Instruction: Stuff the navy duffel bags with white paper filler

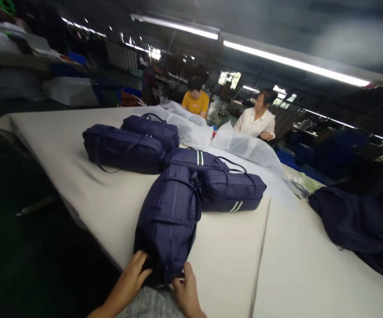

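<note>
As I look down from the head camera, the pale worktop [297,260] fills most of my view, with translucent sheeting [251,145] bunched along its far edge. Beyond that edge I see a person in a yellow top [196,104] and another in a white shirt [256,119]. A heap of dark cloth [366,216] lies at the worktop's right edge. The nearest navy bag [173,207] sits at the near edge, its length pointing away from me, its far end against the cluster of four other navy bags [125,148] toward the left half of the worktop. I have the left hand [133,276] grasping the left side of its near end and the right hand [188,289] gripping the near end's right corner, some fingertips hidden. Smallest are the white stripes [236,206] on the rightmost bag.
</note>
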The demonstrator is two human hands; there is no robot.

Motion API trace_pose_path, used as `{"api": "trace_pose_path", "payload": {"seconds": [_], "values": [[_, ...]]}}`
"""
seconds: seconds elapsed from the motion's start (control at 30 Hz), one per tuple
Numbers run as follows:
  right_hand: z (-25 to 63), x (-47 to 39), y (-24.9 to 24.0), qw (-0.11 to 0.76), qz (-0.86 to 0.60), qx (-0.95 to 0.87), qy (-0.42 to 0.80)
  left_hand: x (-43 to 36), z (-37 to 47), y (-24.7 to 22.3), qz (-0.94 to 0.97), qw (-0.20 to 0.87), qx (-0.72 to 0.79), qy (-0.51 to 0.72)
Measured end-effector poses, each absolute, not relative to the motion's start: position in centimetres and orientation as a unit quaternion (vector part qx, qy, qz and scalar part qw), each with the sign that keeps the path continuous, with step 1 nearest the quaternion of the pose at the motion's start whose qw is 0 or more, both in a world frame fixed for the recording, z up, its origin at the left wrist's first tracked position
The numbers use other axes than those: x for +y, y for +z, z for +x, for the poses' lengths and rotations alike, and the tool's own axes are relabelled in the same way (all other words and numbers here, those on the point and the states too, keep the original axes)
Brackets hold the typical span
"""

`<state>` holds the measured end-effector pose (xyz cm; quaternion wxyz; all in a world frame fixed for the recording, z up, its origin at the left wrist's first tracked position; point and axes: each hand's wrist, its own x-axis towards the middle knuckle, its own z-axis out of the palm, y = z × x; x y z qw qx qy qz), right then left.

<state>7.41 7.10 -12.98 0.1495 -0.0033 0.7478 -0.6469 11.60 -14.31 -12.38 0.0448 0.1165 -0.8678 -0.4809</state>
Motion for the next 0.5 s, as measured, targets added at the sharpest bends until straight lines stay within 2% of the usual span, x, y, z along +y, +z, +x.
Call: {"api": "trace_pose_path", "payload": {"seconds": [0.17, 0.3, 0.37, 0.5], "values": [[6.9, 6.8, -12.7, 0.243, 0.040, 0.600, -0.761, -15.5, 11.1, -11.5, 0.079, 0.016, -0.880, -0.469], [5.5, 7.2, -12.5, 0.255, 0.115, 0.557, -0.782, -15.9, 10.2, -10.2, 0.059, -0.007, -0.886, -0.460], [4.6, 7.1, -12.1, 0.204, 0.128, 0.654, -0.717, -15.9, 9.6, -9.7, 0.053, -0.033, -0.882, -0.467], [3.0, 6.7, -10.3, -0.015, 0.020, 0.845, -0.534, -15.4, 9.0, -9.6, 0.122, -0.006, -0.900, -0.419]]}}
